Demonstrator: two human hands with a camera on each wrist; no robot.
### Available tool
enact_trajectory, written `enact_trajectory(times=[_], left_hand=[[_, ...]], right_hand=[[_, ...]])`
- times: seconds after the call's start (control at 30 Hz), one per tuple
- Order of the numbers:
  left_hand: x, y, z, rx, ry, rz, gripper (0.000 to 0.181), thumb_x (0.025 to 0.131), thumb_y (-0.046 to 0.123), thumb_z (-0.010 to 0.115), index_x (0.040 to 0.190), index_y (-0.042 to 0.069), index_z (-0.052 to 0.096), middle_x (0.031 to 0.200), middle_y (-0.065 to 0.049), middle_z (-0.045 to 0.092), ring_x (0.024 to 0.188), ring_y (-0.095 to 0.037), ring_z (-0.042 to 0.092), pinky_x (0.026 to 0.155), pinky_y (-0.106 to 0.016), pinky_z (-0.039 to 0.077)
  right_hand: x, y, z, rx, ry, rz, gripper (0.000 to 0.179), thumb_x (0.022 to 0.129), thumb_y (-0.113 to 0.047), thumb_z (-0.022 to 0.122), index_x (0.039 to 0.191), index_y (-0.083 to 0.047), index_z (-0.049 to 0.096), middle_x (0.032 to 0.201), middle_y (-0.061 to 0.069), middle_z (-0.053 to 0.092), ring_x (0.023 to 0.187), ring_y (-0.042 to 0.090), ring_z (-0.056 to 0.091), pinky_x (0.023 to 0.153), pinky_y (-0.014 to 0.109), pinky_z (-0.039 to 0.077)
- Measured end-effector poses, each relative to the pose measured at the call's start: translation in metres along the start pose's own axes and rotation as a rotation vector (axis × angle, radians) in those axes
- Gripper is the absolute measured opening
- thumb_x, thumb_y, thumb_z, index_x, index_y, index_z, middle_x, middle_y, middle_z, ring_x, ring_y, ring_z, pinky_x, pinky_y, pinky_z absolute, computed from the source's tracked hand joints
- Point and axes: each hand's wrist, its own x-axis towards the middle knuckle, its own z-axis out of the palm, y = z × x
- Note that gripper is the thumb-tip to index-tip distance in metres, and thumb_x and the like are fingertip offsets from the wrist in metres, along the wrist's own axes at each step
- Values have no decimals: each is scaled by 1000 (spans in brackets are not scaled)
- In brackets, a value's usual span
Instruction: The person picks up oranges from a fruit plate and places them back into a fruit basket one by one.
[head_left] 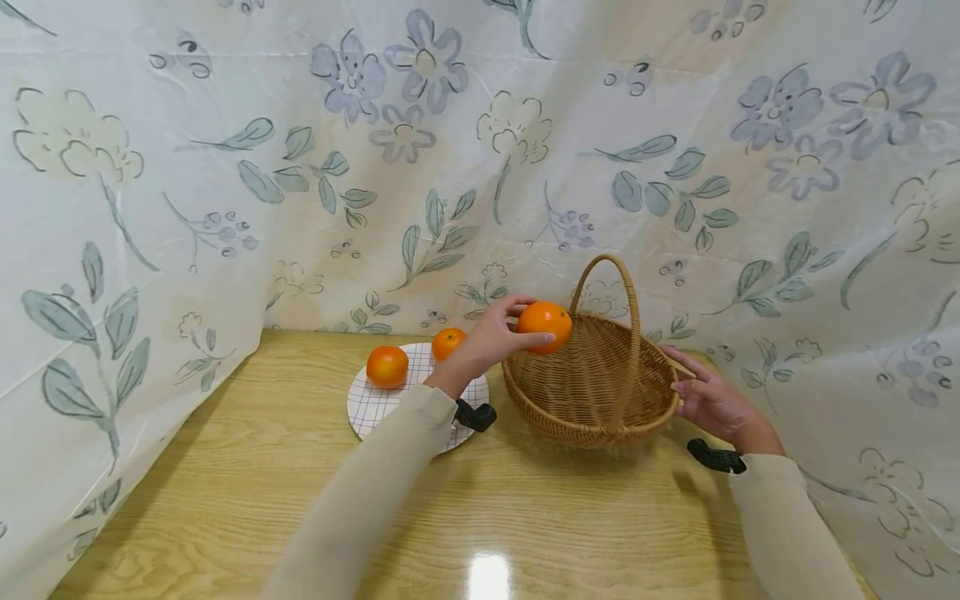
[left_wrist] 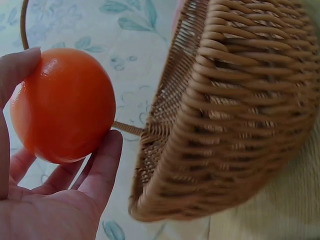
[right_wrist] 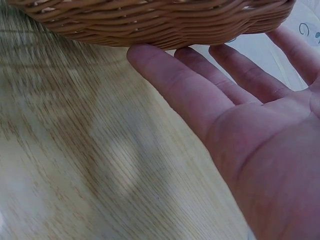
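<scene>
In my left hand [head_left: 491, 333] is a glossy orange [head_left: 544, 327], gripped between thumb and fingers. It hangs in the air at the left rim of a brown wicker basket [head_left: 577, 421] with a tall arched handle. The left wrist view shows the orange [left_wrist: 65, 105] apart from the woven basket wall [left_wrist: 240, 105]. At the basket's right side, my right hand [head_left: 712, 404] touches the rim. From the right wrist view, its fingers reach out nearly straight, with fingertips [right_wrist: 142, 52] against the basket's outer weave [right_wrist: 165, 25].
Left of the basket lies a round white plate [head_left: 363, 408] with a checked pattern, partly behind my left forearm. Two more oranges, one at the left [head_left: 387, 367] and one farther back [head_left: 448, 343], rest on it. A floral curtain [head_left: 420, 217] surrounds the wooden table [head_left: 225, 467].
</scene>
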Motion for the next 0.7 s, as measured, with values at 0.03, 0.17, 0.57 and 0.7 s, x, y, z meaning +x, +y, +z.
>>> enact_trajectory(times=[0.03, 0.17, 0.57, 0.7], left_hand=[[2, 0, 2, -2, 2, -3, 67, 83, 37, 86, 141, 27, 55, 136, -5, 57, 118, -27, 59, 91, -40, 57], [10, 3, 12, -28, 3, -19, 66, 83, 37, 86, 140, 26, 56, 133, -5, 58, 117, -29, 60, 90, -39, 57], [33, 11, 40, -239, -25, -62, 62, 85, 23, 85, 139, 17, 55, 126, -8, 58, 107, -21, 63, 93, -37, 59], [38, 12, 47, -260, -22, -76, 61, 85, 20, 85, 138, 14, 55, 125, -9, 59, 106, -21, 63, 95, -40, 59]], right_hand=[[0, 0, 0, 1, 0, 0, 75, 104, 11, 28, 166, -18, 0, 148, -1, 50, 120, 19, 65, 92, 41, 60], [0, 0, 0, -3, 2, 1, 75, 104, 10, 30, 166, -18, 1, 148, -1, 49, 122, 18, 64, 92, 40, 60], [-1, 0, 0, 6, -10, -8, 74, 104, 10, 29, 166, -17, 0, 147, 0, 53, 118, 18, 65, 92, 40, 60], [0, 0, 2, -6, -9, -7, 74, 104, 10, 29, 166, -17, -2, 147, 0, 53, 117, 18, 66, 90, 40, 61]])
